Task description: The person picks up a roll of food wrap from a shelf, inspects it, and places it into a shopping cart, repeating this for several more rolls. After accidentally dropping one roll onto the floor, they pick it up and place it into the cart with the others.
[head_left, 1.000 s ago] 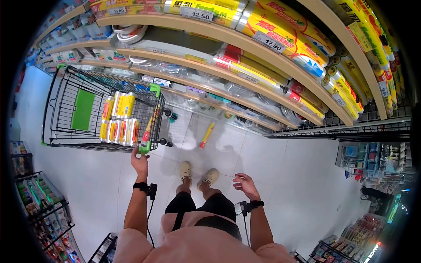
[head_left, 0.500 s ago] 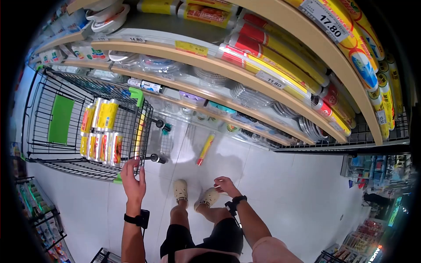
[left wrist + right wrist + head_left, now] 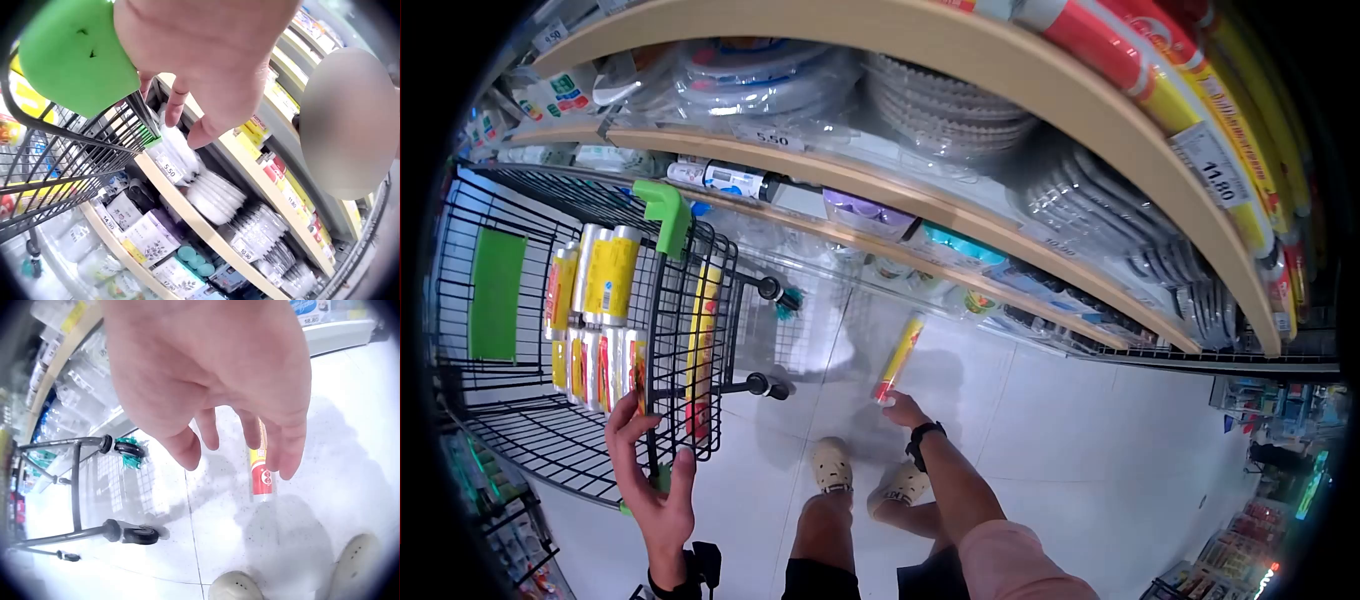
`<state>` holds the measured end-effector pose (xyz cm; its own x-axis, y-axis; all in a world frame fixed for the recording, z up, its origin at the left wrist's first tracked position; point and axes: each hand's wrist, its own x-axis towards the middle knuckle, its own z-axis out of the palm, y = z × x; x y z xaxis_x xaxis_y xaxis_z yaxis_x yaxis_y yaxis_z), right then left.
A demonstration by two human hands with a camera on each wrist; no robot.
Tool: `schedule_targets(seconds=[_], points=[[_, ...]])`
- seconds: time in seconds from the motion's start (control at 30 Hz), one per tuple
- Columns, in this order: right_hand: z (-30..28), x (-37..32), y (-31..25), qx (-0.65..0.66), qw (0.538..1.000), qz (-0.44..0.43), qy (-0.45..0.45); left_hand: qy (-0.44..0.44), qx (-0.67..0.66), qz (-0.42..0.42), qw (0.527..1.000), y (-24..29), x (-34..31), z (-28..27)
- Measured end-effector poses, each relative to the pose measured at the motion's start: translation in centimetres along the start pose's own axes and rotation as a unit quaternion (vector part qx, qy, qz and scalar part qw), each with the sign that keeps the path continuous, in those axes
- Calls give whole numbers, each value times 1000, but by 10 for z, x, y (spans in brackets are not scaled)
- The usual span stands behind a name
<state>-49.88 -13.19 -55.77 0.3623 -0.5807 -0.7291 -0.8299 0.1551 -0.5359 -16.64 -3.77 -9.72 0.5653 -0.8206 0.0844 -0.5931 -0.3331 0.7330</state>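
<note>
A slim yellow-and-red packaged roll (image 3: 903, 352) lies on the floor. My right hand (image 3: 905, 410) reaches down at its red end, and in the right wrist view the loosely bent fingers of the right hand (image 3: 212, 375) overlap the roll (image 3: 261, 481). On the left, my left hand (image 3: 655, 500) is beside the near corner of a wire shopping cart (image 3: 497, 295), fingers apart. In the left wrist view the left hand (image 3: 206, 50) holds nothing and overlaps the cart's green corner piece (image 3: 78, 59). Inside the cart are several shorter yellow rolls (image 3: 612, 275) and one long roll (image 3: 704, 345).
Wooden-edged shelves (image 3: 850, 195) curve across the front, carrying stacked plates (image 3: 950, 110) and long rolls (image 3: 1190, 90). Cart wheels (image 3: 768, 386) stand close to the roll on the floor. My shoes (image 3: 832, 466) are just behind it. Racks of goods line the right side.
The view has dropped closer to the floor and lower shelves. My right hand has moved down to the roll's red end. The left hand stays by the cart's near corner.
</note>
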Motion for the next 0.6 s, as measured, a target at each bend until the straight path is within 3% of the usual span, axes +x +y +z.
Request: schedule_targets(seconds=[0.1,0.23,0.3,0.33,0.43,0.5,0.6], points=[[50,75,50,-35,996,21,-83,0,5,-2,1000,1,-1,2],[66,97,53,-50,982,148,-109,4,48,-19,999,-1,-3,4],[77,106,58,-66,981,150,-106,-28,64,-2,998,-6,-2,1],[81,112,65,-74,980,150,-103,-40,8,-2,999,-24,-6,-3],[120,148,122,-92,987,112,-76,-117,75,26,990,-55,-8,-44],[106,141,107,-13,981,171,-92,-48,61,-6,997,-45,-10,-25],[107,148,118,-45,993,98,-48,-44,48,-16,998,-66,-15,-49]])
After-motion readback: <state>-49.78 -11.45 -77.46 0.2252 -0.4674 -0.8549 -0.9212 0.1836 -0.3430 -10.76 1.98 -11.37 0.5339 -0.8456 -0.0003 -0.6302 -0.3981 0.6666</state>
